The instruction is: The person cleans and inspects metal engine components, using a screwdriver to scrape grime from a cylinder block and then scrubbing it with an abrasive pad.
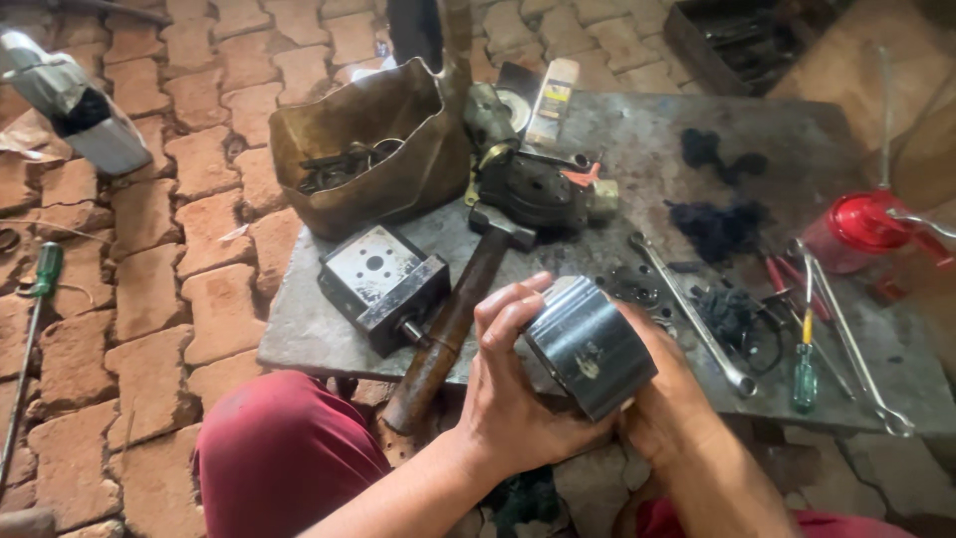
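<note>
Nearest to the camera, a round grey metal part was held over the near edge of the desk. It was gripped by both hands. The left hand was wrapped around its left side with the fingers curled over the top. The right hand was tucked under and behind it, so most of its fingers were hidden.

The part looked heavy and smooth. It could be dropped if a grip was let go, and the red trousers and legs right below would be hit.

Just beside the left hand, a hammer was laid with its handle sticking out past the desk edge. It could be bumped by an elbow and knocked down. Next to it sat a square metal block with a hole in it.

To the right, a long spanner and a green screwdriver were laid flat.

Farther back, a dark round machine part, a bent metal tray and a red oil can were seen.
</note>
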